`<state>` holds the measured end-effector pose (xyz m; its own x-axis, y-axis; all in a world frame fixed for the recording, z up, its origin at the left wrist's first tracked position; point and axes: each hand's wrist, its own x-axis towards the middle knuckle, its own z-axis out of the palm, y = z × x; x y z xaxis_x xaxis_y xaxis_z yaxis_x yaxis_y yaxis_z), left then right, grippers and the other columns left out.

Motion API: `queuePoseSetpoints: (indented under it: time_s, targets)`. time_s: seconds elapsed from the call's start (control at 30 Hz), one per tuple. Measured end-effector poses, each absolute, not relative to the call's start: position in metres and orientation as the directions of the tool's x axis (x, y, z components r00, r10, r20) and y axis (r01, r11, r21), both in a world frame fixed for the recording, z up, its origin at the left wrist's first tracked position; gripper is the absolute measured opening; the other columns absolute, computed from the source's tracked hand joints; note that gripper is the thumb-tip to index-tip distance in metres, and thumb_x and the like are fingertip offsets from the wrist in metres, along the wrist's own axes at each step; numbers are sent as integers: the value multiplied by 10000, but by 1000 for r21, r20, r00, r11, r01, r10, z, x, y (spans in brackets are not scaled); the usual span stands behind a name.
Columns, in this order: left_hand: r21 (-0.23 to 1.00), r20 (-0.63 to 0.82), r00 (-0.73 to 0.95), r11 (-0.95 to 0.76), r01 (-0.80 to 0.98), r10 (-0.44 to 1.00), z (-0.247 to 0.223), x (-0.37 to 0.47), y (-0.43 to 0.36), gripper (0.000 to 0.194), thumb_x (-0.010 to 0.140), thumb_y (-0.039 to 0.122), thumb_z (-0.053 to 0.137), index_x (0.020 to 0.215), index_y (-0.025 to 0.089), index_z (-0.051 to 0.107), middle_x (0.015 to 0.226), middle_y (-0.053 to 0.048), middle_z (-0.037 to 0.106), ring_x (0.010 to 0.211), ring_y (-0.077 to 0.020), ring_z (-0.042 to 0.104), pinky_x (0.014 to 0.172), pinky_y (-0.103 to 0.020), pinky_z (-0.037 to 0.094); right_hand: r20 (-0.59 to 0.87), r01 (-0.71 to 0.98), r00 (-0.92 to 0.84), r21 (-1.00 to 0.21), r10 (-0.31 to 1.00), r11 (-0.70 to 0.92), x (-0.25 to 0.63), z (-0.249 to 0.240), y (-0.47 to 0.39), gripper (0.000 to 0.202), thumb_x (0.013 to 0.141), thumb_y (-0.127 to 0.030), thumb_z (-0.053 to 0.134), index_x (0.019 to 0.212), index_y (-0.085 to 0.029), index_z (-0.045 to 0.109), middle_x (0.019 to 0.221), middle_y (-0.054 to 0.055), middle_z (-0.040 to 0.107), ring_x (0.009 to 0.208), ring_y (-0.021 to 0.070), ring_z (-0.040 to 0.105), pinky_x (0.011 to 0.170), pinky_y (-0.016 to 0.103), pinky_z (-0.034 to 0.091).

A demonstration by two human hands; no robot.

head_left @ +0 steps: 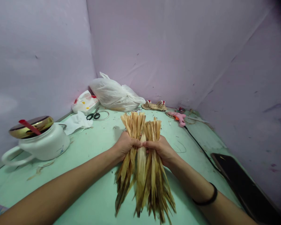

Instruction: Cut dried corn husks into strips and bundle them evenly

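Both my hands grip bundled dried corn husks point(141, 175) at the middle of the view, above the pale green table. My left hand point(125, 144) is closed round the left part of the strips. Round the right part, my right hand point(161, 149) is closed, with a dark band on that forearm. The two thumbs nearly meet over a broad pale strip in the centre. Cut ends fan out above the hands, and longer, ragged, darker ends hang below. Most fingers are hidden behind the husks.
At left stands a white mug point(45, 145) with a gold-rimmed lid and red stick. Farther back are black-handled scissors point(93, 116), crumpled tissue point(78, 123), a tissue pack point(85, 103) and a white plastic bag point(114, 93). To the right lie a pink glue gun point(180, 118) and a phone point(241, 184).
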<state>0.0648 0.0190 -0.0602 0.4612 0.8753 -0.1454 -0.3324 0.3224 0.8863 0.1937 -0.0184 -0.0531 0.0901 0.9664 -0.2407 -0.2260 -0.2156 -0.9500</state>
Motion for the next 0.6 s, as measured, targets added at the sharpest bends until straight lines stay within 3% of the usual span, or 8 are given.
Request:
queuePoseSetpoints:
  time_s: [0.13, 0.23, 0.37, 0.6]
  targets:
    - [920, -156, 392, 278, -277, 907, -59, 68, 16, 337, 412, -8, 571, 730, 90, 631, 640, -44, 662, 569, -204, 612, 538, -326, 518, -192, -114, 200, -979, 961, -172, 190, -57, -18, 146, 464, -126, 624, 597, -146, 565, 470, -48, 530, 415, 86, 453, 418, 220, 376]
    - [945, -148, 356, 238, -223, 923, -58, 71, 13, 263, 405, -26, 559, 633, 95, 610, 558, -14, 619, 492, -152, 562, 448, -250, 463, -146, -35, 279, -989, 949, -142, 186, -58, -18, 194, 464, -87, 587, 650, -139, 603, 536, -35, 580, 476, 106, 502, 465, 228, 419]
    - [919, -200, 376, 307, -247, 905, -55, 68, 18, 207, 434, -1, 602, 615, 99, 591, 485, 9, 564, 411, -101, 498, 393, -209, 408, -165, -86, 275, -985, 947, -147, 191, -60, -15, 244, 479, -89, 588, 714, -138, 631, 586, -5, 629, 547, 160, 576, 531, 270, 474]
    - [824, -278, 450, 451, -342, 849, -52, 45, 51, 269, 484, -15, 624, 718, 108, 572, 496, 30, 528, 386, -67, 482, 351, -159, 407, -237, -155, 422, -970, 875, -187, 262, -36, 4, 129, 470, -75, 581, 493, -178, 505, 410, -12, 508, 402, 137, 495, 436, 284, 450]
